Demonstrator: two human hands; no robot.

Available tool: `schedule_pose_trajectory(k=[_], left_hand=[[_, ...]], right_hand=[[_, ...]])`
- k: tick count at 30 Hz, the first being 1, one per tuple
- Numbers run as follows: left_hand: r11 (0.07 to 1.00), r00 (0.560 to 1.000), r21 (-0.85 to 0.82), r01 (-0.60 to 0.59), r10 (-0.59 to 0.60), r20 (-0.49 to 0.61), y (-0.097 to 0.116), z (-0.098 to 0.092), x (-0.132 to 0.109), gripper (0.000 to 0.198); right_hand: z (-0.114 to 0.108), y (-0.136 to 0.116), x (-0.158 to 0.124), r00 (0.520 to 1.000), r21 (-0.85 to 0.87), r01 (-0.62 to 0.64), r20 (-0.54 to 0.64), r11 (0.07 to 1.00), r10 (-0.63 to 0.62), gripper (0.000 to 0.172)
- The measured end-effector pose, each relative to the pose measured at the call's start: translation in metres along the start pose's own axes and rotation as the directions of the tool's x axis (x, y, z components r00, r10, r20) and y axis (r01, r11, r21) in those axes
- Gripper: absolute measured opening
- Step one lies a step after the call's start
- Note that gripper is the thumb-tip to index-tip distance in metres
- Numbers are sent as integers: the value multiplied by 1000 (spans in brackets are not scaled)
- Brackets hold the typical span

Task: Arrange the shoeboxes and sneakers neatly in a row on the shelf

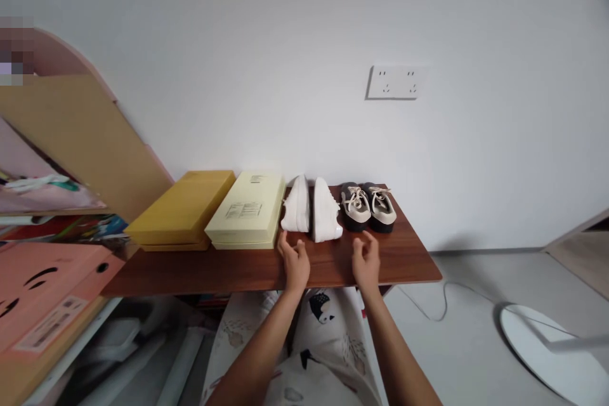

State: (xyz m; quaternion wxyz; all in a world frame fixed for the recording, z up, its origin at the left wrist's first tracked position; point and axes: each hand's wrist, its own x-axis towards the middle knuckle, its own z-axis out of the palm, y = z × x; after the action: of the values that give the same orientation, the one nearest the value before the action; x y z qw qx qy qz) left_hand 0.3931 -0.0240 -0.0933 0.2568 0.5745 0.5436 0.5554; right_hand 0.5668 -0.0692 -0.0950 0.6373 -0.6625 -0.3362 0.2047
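Note:
My left hand (295, 262) is just in front of the white shoes (326, 210), its fingers apart and nothing in it. Over the table's front part, my right hand (366, 262) has its fingers curled but apart, holding nothing, just in front of the dark shoes with beige toes and laces (381, 208). The white pair lies on its sides. Left of it is a closed pale yellow box (247, 210) with printing on its lid, and beside that a closed mustard box (183, 210). All rest on the brown wooden table (247, 271).
At the left, a pink box (52, 292) lies on a shelf next to a tan panel (71, 133). A wall with a white socket plate (392, 82) stands behind the table. On the floor at the right are a round white base (552, 349) and a cable (445, 304).

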Motion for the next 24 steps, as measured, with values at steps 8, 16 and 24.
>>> schedule_pose_trajectory(k=[8,16,24], left_hand=[[944,867,-101,-314,329,374,67,65,-37,50],[934,849,298,-197,10,528,113,157,35,20],[826,802,-168,537,-438,406,84,164,24,40]], right_hand=[[-44,-13,118,910,-486,375,33,789,-413,63],[-55,13,137,946,-166,55,-308,985,-104,53],[-53,21,149,951,41,-143,-271,989,149,53]])
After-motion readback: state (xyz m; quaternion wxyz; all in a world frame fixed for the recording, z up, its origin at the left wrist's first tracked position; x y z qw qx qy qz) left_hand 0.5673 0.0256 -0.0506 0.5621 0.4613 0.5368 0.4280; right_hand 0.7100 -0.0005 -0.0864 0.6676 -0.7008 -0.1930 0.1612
